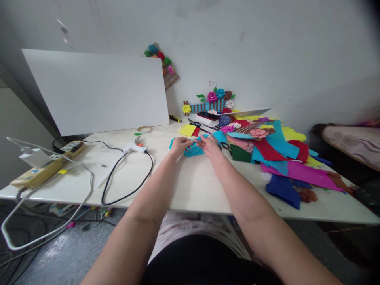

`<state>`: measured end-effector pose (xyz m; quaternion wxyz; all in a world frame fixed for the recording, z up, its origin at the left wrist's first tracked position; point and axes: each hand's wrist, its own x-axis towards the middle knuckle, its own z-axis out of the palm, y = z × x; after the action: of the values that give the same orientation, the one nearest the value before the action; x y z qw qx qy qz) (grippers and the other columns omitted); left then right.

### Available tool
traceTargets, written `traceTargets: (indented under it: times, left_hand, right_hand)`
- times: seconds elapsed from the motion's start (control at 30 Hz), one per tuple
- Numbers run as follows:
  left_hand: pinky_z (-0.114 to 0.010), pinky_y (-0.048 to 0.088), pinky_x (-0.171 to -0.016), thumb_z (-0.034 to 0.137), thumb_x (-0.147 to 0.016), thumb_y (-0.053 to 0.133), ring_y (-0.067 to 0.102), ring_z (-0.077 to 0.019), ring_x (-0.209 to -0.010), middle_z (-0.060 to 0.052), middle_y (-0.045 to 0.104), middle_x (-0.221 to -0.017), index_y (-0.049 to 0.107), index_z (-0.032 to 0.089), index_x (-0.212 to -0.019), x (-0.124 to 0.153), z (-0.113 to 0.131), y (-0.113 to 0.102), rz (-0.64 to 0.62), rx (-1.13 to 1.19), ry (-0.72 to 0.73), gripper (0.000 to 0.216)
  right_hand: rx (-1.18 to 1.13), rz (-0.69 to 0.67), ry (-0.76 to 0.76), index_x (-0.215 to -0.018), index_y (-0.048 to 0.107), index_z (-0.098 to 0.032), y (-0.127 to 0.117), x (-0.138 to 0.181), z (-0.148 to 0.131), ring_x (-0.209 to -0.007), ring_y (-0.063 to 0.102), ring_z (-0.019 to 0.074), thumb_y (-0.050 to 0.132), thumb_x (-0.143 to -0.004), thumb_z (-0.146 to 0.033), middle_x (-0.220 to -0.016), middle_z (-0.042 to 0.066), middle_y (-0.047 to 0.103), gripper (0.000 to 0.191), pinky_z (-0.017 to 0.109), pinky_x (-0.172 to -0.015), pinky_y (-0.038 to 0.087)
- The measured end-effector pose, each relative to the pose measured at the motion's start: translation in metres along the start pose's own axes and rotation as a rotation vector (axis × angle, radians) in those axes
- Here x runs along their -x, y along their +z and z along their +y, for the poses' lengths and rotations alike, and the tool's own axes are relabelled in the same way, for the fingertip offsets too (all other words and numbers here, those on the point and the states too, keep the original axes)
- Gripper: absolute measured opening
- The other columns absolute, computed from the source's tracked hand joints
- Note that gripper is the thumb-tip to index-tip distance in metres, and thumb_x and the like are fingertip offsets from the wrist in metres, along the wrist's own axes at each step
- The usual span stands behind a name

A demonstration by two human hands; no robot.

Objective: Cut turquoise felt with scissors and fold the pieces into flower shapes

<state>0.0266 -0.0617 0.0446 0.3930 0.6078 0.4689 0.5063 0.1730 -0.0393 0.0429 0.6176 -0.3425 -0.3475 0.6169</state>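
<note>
My left hand (180, 145) and my right hand (209, 145) meet over the middle of the pale table (192, 186). Both pinch a strip of light blue felt (197, 139) stretched between their fingertips. More of the blue felt (192, 151) hangs or lies just under the hands. A white glue gun (135, 148) with a black cord lies to the left of my left hand. Black-handled scissors (225, 145) lie just right of my right hand.
A heap of coloured felt sheets (279, 158) covers the table's right side. Felt flowers (218, 101), another pair of scissors (197, 124) and a tape roll (144, 129) sit near the wall. A yellow power strip (49, 164) with cables lies far left. A white board (97, 93) leans on the wall.
</note>
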Motion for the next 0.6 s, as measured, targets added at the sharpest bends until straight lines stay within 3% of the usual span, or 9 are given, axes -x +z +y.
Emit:
traceTargets:
  times: [0.1, 0.2, 0.4, 0.5, 0.6]
  left_hand:
    - [-0.020, 0.035, -0.043, 0.049, -0.060, 0.069, 0.043, -0.0064, -0.043, 0.002, 0.055, -0.050, 0.059, 0.014, -0.064, 0.000, -0.001, -0.001, -0.014, -0.050, 0.013, 0.037]
    - [-0.019, 0.032, -0.044, 0.047, -0.063, 0.068, 0.041, -0.0058, -0.042, 0.003, 0.052, -0.047, 0.059, 0.014, -0.062, -0.001, -0.002, 0.000, -0.042, -0.100, 0.054, 0.034]
    - [-0.019, 0.031, -0.044, 0.045, -0.069, 0.062, 0.040, -0.0057, -0.042, 0.003, 0.052, -0.046, 0.059, 0.014, -0.064, 0.002, 0.004, 0.000, -0.091, -0.183, 0.080, 0.032]
    - [-0.018, 0.034, -0.047, 0.041, -0.072, 0.059, 0.044, -0.0062, -0.045, 0.002, 0.055, -0.049, 0.058, 0.014, -0.062, 0.003, 0.007, -0.003, -0.083, -0.263, 0.105, 0.029]
    - [-0.018, 0.037, -0.050, 0.036, -0.075, 0.056, 0.048, -0.0071, -0.047, 0.000, 0.060, -0.053, 0.057, 0.015, -0.062, 0.001, 0.006, -0.004, -0.079, -0.337, 0.122, 0.025]
  right_hand:
    - [0.013, 0.019, 0.026, -0.068, 0.048, -0.016, 0.000, 0.001, -0.001, -0.051, 0.063, 0.0122, 0.070, -0.071, -0.018, -0.054, -0.002, 0.061, 0.022, 0.018, -0.039, 0.047]
    - [0.047, 0.065, 0.057, -0.070, 0.048, -0.016, 0.002, 0.003, -0.003, -0.047, 0.061, 0.0112, 0.068, -0.072, -0.017, -0.052, -0.002, 0.060, 0.020, 0.014, -0.030, 0.035]
    - [0.126, 0.133, 0.085, -0.065, 0.048, -0.015, 0.004, 0.008, -0.010, -0.034, 0.050, 0.0068, 0.069, -0.072, -0.015, -0.043, -0.005, 0.054, 0.022, 0.013, -0.026, 0.027]
    - [0.106, 0.141, 0.082, -0.063, 0.046, -0.016, 0.004, 0.008, -0.010, -0.031, 0.045, 0.0056, 0.068, -0.072, -0.013, -0.038, -0.007, 0.049, 0.024, 0.013, -0.027, 0.030]
    - [0.042, 0.120, 0.066, -0.063, 0.045, -0.016, 0.004, 0.006, -0.008, -0.039, 0.054, 0.0080, 0.066, -0.073, -0.009, -0.043, -0.004, 0.054, 0.024, 0.014, -0.034, 0.042]
